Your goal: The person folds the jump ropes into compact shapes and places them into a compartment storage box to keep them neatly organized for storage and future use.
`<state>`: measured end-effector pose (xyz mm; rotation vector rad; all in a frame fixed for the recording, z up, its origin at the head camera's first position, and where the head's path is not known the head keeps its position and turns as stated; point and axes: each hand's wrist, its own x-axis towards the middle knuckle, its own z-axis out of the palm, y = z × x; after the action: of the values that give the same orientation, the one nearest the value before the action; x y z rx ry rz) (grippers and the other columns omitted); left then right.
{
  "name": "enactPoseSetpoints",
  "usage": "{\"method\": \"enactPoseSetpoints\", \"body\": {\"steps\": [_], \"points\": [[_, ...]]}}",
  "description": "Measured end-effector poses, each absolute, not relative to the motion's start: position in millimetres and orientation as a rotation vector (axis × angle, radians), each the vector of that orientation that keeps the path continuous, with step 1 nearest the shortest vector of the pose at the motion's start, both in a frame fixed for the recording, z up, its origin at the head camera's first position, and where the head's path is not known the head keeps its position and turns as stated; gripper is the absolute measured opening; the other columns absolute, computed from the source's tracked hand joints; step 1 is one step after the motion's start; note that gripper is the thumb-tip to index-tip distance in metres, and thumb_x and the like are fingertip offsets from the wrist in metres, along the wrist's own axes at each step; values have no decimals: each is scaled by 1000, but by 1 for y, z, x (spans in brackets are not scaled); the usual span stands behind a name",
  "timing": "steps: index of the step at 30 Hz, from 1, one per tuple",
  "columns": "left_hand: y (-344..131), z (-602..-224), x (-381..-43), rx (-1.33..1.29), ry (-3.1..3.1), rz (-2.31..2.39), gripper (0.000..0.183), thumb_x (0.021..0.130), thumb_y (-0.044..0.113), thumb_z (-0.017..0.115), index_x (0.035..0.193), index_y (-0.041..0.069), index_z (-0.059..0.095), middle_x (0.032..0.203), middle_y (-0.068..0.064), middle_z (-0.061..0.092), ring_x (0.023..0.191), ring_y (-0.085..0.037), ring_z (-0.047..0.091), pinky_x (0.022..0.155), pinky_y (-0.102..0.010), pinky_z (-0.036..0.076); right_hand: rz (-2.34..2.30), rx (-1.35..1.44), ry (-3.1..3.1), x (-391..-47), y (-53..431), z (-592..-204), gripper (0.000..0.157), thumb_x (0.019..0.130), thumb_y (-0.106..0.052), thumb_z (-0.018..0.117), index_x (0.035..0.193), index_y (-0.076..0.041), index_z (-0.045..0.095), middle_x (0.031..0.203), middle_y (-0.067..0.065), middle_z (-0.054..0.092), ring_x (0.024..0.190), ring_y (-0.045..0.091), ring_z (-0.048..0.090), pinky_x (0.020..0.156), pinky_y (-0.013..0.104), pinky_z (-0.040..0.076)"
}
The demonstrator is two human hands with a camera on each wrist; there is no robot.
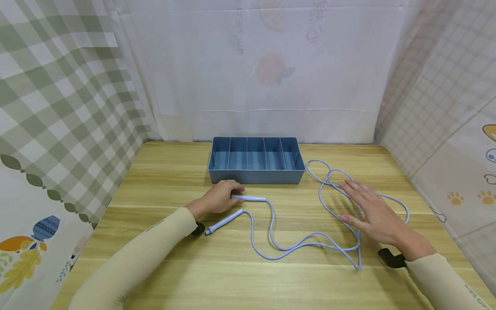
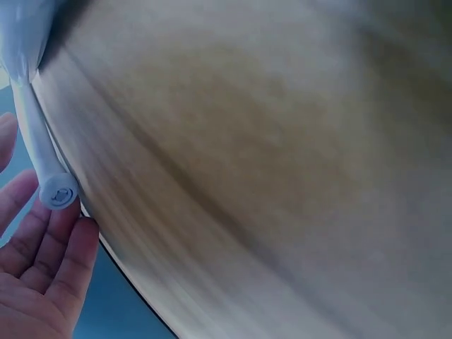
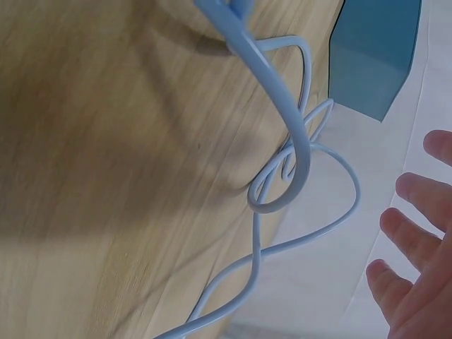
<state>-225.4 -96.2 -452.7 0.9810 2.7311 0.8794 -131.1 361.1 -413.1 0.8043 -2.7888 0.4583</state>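
Observation:
A pale lavender jump rope lies on the wooden table, its cord (image 1: 271,258) looping from the middle to the right. One handle (image 1: 252,198) points at my left hand (image 1: 221,197). In the left wrist view that hand's fingers (image 2: 67,261) are loosely extended beside the handle's round end (image 2: 58,192), thumb apart; whether they touch it I cannot tell. The second handle (image 1: 224,221) lies slantwise nearer the front. Over the tangled loops at right, my right hand (image 1: 377,217) is spread, palm down. Its fingers (image 3: 417,244) grip nothing in the right wrist view.
Behind the left hand stands a blue-grey divided box (image 1: 255,176) with several compartments. The cord's far loop comes close to its right corner. Hanging cloths surround the table (image 1: 174,267): green checked (image 1: 77,82) on the left, white (image 1: 186,69) behind, patterned (image 1: 445,142) on the right.

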Motion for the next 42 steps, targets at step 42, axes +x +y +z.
{"method": "enactPoseSetpoints", "body": {"steps": [42], "points": [[-87, -447, -224, 951, 2671, 834, 17, 101, 11, 66, 116, 8, 74, 111, -4, 73, 106, -21, 66, 93, -38, 54, 500, 845, -2783, -130, 349, -413, 84, 92, -31, 76, 162, -17, 31, 163, 18, 33, 151, 41, 26, 124, 52, 15]]}}
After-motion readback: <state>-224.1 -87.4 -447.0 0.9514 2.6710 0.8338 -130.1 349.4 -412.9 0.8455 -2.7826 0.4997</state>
